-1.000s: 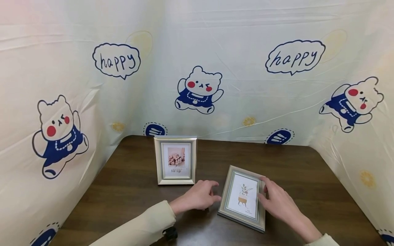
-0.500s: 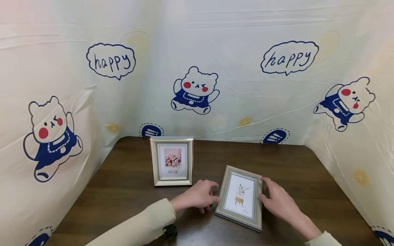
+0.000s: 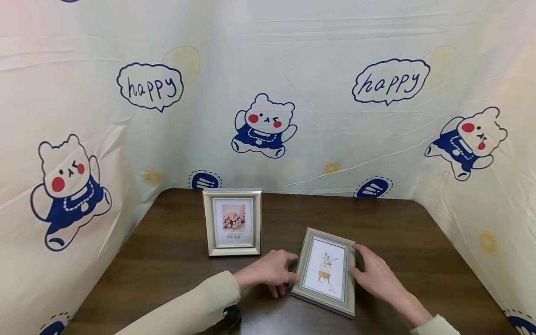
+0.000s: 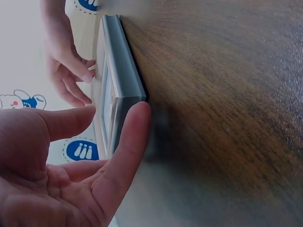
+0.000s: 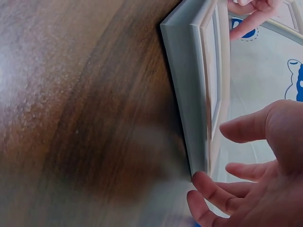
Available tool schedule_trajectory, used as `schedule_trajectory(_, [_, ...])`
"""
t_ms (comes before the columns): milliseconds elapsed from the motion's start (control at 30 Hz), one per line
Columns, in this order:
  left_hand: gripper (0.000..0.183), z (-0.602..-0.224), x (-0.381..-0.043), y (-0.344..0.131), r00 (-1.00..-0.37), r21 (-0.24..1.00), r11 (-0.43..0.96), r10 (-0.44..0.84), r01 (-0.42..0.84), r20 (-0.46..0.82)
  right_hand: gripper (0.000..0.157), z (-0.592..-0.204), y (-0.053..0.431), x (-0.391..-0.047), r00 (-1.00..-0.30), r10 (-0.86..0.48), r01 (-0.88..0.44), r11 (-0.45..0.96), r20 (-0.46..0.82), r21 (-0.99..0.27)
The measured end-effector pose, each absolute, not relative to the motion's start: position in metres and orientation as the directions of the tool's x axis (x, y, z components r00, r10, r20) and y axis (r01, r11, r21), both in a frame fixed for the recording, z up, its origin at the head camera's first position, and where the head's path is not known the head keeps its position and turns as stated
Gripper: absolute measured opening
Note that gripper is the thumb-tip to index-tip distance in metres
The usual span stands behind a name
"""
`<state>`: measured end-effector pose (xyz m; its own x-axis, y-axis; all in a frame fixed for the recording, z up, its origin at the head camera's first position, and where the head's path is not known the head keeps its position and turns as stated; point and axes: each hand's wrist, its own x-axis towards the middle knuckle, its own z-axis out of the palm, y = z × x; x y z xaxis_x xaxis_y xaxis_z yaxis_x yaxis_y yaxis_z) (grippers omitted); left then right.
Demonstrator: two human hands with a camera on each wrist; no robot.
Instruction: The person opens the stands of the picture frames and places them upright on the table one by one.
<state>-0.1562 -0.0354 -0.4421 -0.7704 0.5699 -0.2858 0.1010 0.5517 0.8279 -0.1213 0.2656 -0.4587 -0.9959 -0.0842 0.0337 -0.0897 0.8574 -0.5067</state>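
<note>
A silver-beige picture frame with a potted-plant print lies face up on the table, turned slightly askew. My left hand is at its left edge, thumb and fingers apart; in the left wrist view one fingertip of the left hand meets the frame's corner. At the opposite edge is my right hand, index finger and thumb spread along the border. In the right wrist view the right hand's fingertips are right by the frame's side. Neither hand curls round it.
Farther back and to the left, a second picture frame with a pink flower print stands upright. The dark wooden table is enclosed by pale cloth printed with bears and "happy" bubbles.
The head view has shifted a little, moving the whole scene slightly left. Both hands keep their places on either side of the lying frame, which stays flat.
</note>
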Motion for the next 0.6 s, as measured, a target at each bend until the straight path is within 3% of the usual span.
schedule_trajectory(600, [0.066,-0.4487,-0.1570,-0.0288,-0.769,0.847,0.532,0.544,0.005,-0.337,0.063,-0.4608,0.2627,-0.1252,-0.996,-0.085,-0.073,0.844,0.001,-0.531])
